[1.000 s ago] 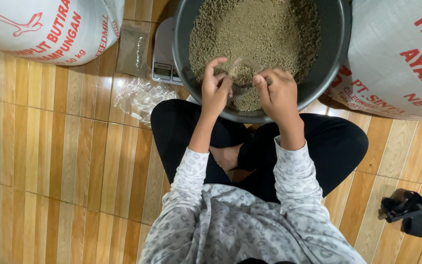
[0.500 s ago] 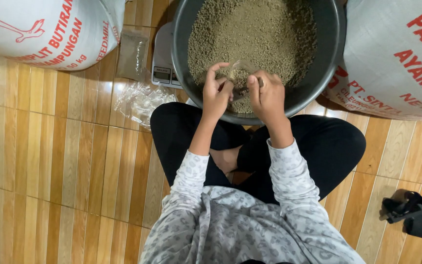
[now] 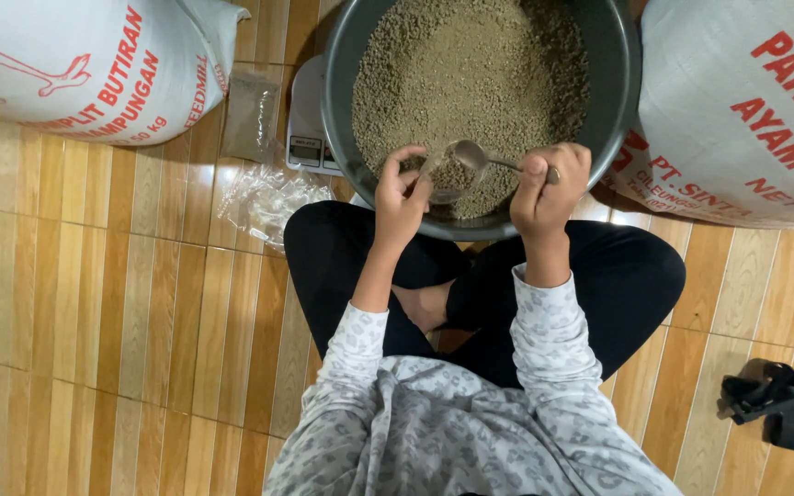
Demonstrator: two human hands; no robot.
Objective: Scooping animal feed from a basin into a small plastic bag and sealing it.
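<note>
Wood-plank floor (image 3: 121, 303), warm brown strips, fills lower left and right of frame. Person sits cross-legged at bottom centre. Big dark basin (image 3: 618, 110) of greenish-brown feed pellets (image 3: 470, 73) at top centre. Right hand (image 3: 549, 184) closed around a metal spoon (image 3: 480, 158) over the pellets. Left hand (image 3: 402, 193) pinches a small clear plastic bag (image 3: 438, 179) open just under the spoon's bowl. White printed sacks at upper left (image 3: 75, 64) and upper right (image 3: 746, 110). Scale (image 3: 310, 119) and loose clear bags (image 3: 264, 197) left of the basin. Black object (image 3: 778, 400) at lower right on the floor.
</note>
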